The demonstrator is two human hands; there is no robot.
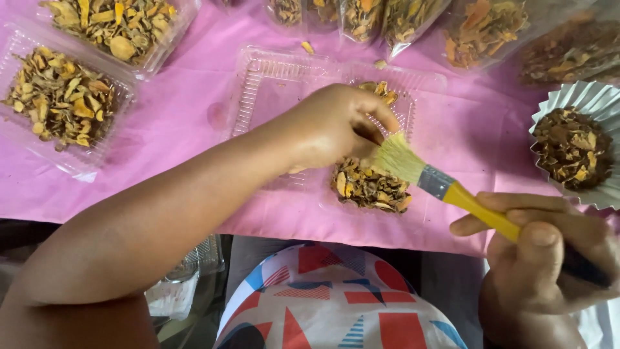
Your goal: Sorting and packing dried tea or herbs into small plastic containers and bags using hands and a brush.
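Observation:
My left hand (336, 123) reaches across an open clear plastic clamshell box (271, 84) on the pink cloth. Its fingers pinch something small at the bristles of a paintbrush (420, 171). What it pinches is hidden by the fingers. My right hand (549, 249) grips the brush's yellow handle at lower right, bristles pointing up and left. Dried orange-brown slices (371, 184) lie heaped in the box's near half, just under the bristles.
Two more clear boxes of dried slices (61, 97) (116, 26) sit at upper left. Clear bags of slices (387, 19) line the far edge. A pleated foil cup (581, 97) with darker pieces stands at right. The pink cloth (161, 123) ends near my lap.

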